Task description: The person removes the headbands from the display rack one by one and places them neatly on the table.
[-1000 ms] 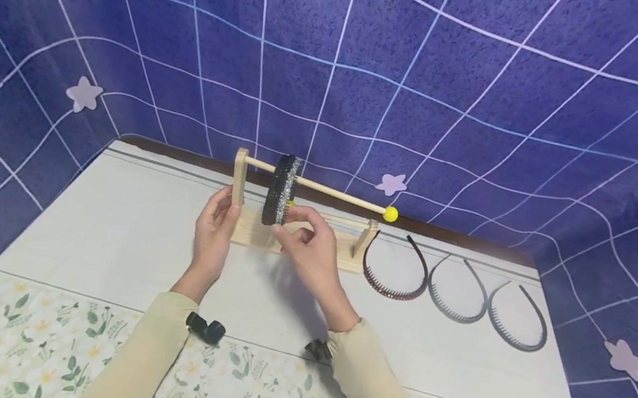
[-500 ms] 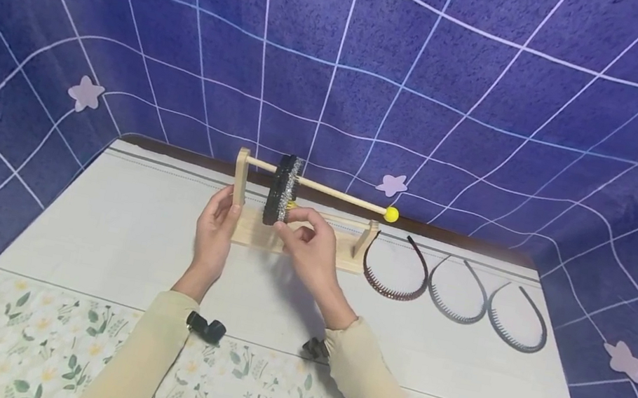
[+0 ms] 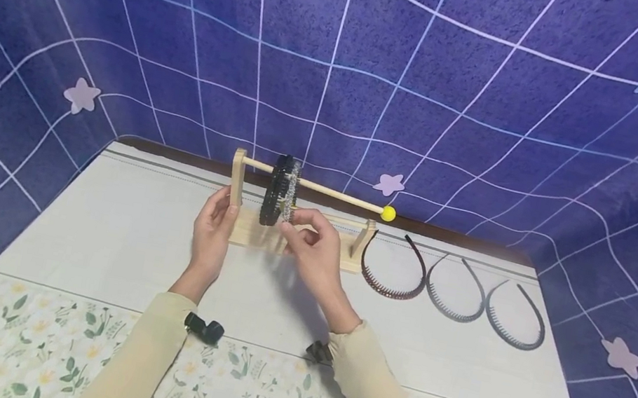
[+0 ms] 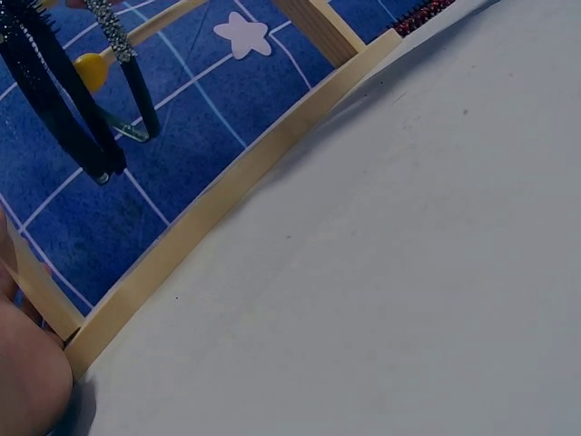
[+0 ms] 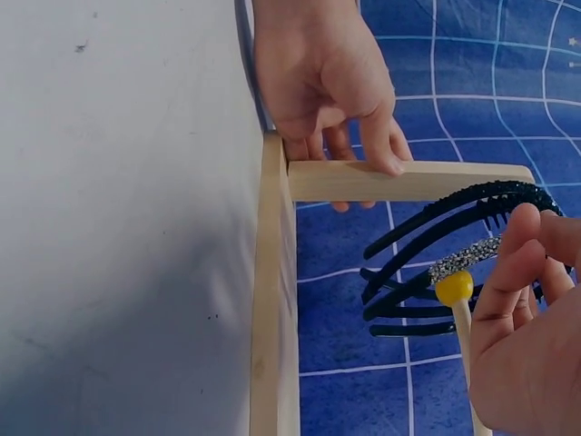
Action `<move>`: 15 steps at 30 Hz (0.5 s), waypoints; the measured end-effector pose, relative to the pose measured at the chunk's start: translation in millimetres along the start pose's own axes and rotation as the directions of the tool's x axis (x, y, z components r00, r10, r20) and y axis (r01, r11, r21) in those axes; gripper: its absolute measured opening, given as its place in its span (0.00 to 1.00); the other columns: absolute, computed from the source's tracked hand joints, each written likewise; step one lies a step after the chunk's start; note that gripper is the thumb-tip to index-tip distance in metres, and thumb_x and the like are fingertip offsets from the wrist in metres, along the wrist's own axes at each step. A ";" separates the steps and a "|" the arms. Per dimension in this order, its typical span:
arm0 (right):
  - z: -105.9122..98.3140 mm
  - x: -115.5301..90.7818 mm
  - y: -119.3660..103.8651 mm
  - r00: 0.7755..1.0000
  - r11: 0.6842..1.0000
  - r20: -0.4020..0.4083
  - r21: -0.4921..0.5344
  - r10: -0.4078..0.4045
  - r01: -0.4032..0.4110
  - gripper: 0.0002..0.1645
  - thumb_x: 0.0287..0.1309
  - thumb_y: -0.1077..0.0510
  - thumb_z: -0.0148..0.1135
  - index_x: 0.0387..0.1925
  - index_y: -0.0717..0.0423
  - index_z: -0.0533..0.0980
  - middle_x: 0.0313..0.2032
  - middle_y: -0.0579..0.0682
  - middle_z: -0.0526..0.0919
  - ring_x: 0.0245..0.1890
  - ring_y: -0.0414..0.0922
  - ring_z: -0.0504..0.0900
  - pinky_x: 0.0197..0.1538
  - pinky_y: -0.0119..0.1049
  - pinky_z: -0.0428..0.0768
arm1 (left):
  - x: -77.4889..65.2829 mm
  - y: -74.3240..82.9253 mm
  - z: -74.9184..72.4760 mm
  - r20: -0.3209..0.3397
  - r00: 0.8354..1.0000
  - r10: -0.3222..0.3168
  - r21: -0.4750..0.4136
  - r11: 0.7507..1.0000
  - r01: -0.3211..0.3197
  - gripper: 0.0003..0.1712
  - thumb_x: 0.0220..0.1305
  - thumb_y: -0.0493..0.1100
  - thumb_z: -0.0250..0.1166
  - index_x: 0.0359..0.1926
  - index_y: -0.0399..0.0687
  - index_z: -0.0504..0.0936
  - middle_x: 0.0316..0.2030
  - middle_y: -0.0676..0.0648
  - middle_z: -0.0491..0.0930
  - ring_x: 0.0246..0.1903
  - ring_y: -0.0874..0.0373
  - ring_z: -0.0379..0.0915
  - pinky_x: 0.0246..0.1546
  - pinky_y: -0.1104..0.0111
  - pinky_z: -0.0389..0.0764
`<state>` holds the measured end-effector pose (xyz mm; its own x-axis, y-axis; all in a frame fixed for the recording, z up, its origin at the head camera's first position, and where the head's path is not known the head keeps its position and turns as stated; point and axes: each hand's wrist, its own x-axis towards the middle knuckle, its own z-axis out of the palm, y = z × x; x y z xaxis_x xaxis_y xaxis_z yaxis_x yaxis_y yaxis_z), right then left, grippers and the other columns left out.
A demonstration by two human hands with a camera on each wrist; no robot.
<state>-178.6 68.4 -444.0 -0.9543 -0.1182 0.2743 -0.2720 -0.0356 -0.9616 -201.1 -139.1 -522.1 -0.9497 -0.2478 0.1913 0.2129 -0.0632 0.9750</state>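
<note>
A wooden rack point(image 3: 237, 177) stands at the back of the table. My left hand point(image 3: 212, 230) grips its left upright near the base, thumb in front, as the right wrist view also shows. Several black headbands point(image 3: 275, 195) hang together on the upper rod, towards its left end. Beside them on the same rod is a silver glittery headband point(image 3: 293, 184), its lower part pinched between the thumb and fingers of my right hand point(image 3: 317, 245). In the right wrist view a yellow ball point(image 5: 455, 288) tips a rod close to the silver headband.
The upper rod ends in a yellow ball point(image 3: 388, 213) at its free right end. Right of the rack lie a brown toothed headband point(image 3: 391, 293) and two grey ones point(image 3: 454, 314) in a row. A blue gridded cloth point(image 3: 344, 54) hangs behind the table.
The silver headband has come slightly right, opening a small gap from the black ones. My right hand has shifted right with it; my left hand keeps its grip on the upright.
</note>
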 end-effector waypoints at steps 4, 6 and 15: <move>-1.9 -2.0 -0.6 1.000 1.000 -0.005 0.018 -0.007 0.007 0.10 0.70 0.72 0.72 0.50 0.71 0.82 0.43 0.67 0.90 0.24 0.39 0.85 0.27 0.28 0.83 | 0.3 -0.2 -0.6 -0.001 1.000 0.001 -0.014 1.000 -0.001 0.28 0.89 0.42 0.55 0.83 0.49 0.67 0.70 0.47 0.74 0.77 0.49 0.68 0.84 0.58 0.67; -3.3 -2.4 -1.2 1.000 1.000 -0.013 0.023 -0.019 0.020 0.10 0.70 0.72 0.71 0.50 0.71 0.82 0.42 0.68 0.90 0.25 0.42 0.87 0.24 0.27 0.79 | 0.5 -0.1 -0.3 -0.004 1.000 0.000 -0.023 1.000 0.000 0.28 0.89 0.41 0.55 0.83 0.49 0.68 0.68 0.49 0.75 0.76 0.49 0.69 0.84 0.57 0.66; -8.2 -3.5 -6.5 0.999 0.998 -0.040 0.062 0.001 0.001 0.10 0.71 0.72 0.69 0.51 0.70 0.81 0.39 0.55 0.90 0.25 0.38 0.86 0.20 0.27 0.74 | 0.7 -0.8 -0.2 -0.009 1.000 -0.008 -0.025 1.000 0.007 0.28 0.89 0.41 0.55 0.83 0.50 0.69 0.68 0.50 0.76 0.76 0.50 0.69 0.84 0.58 0.66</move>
<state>-174.4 77.3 -438.6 -0.9589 -0.0783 0.2727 -0.2649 -0.0972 -0.9594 -201.8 -139.4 -522.7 -0.9493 -0.2560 0.1828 0.2115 -0.0896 0.9733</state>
